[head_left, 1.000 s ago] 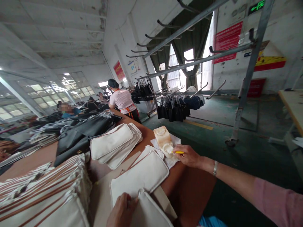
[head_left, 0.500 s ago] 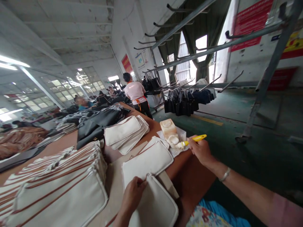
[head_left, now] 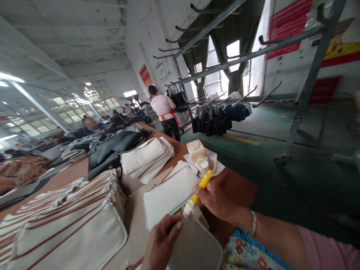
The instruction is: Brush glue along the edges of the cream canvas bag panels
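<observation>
Right hand (head_left: 215, 198) grips a yellow-handled brush (head_left: 201, 184), handle tilted up and away, bristles pale with paste. Brush tip lies at the far edge of the near cream panel (head_left: 198, 243), just beside the fingers of the left hand (head_left: 164, 236). Left hand pinches that panel's edge between thumb and fingers; a brown strip shows at the pinch — whether the bristles actually touch it, hard to tell from here.

Near panel lies at the table's near right. Beyond it, a second cream panel (head_left: 168, 195) lies flat on the brown table (head_left: 243, 187). Farther right, a stained white container (head_left: 196, 150) rests on a paper sheet (head_left: 218, 164). To the left, a long row of cream pieces (head_left: 75, 232) with brown strips; farther off, a small fanned pile (head_left: 144, 155) — black bag (head_left: 108, 152) just left of it.
</observation>
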A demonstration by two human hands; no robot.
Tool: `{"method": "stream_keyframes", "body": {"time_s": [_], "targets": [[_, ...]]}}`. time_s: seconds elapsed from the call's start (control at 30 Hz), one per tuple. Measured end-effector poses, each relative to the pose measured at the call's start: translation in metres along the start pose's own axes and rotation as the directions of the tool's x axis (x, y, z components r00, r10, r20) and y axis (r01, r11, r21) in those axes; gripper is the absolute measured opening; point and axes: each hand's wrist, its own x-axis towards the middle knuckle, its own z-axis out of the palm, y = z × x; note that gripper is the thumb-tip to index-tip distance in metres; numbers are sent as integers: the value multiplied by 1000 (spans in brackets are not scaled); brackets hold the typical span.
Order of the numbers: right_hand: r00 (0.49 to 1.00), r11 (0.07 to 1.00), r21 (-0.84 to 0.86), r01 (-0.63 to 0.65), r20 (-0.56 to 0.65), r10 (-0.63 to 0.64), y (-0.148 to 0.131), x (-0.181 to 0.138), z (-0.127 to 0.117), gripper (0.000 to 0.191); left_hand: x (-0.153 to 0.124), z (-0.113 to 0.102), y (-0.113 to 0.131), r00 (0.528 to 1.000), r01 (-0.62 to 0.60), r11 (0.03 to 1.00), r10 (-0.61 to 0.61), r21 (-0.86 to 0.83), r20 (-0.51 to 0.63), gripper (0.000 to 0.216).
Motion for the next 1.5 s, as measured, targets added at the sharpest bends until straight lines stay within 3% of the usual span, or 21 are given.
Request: {"method": "stream_keyframes", "body": {"time_s": [0.2,0.33,0.47,0.57,0.63,0.73,0.8,0.9,0.97,1.13,1.23,1.33,1.4,1.5], "targets": [[996,1000,-29,11,-89,-14,0,-4,-9,24,-4,6,0,998,-45,999,45,-1,34,43],[1000,999,-32,-23,-1,23,-3,-12,-6,22,-9,14,9,996,-79,997,79,8,-38,38],[995,993,-106,55,-75,-63,-3,-3,-14,25,-18,22,11,972,-179,973,198,146,-126,30],[987,992,-118,47,-147,-64,-5,7,-25,27,-25,29,6,926,-290,925,336,246,-172,24],[989,999,-53,-9,-148,1,-6,10,-27,26,-28,34,2,867,-391,861,463,326,-184,20],[990,988,86,-127,-50,131,-7,8,-21,23,-29,37,0,782,-483,750,601,452,-163,17],[974,962,158,-221,81,210,-8,4,-15,24,-29,38,-1,762,-499,706,634,503,-133,16],[920,913,234,-334,290,263,-12,2,-16,25,-28,37,-1,762,-495,706,633,506,-137,20],[897,889,269,-371,352,268,-14,5,-22,23,-28,39,-1,763,-492,725,625,481,-162,24],[942,900,283,-332,149,300,-8,12,-29,22,-24,44,-1,765,-485,732,621,478,-174,27],[918,888,260,-379,227,326,-4,5,-20,24,-24,43,-1,802,-440,749,576,496,-158,29],[894,861,286,-420,294,338,-1,-4,-19,26,-30,38,-13,832,-379,754,532,536,-159,44],[904,843,333,-423,219,367,4,-5,-25,29,-35,34,-28,843,-320,734,509,599,-174,57],[914,844,352,-405,124,387,14,-1,-34,33,-43,27,-51,840,-208,684,491,699,-230,57]]}}
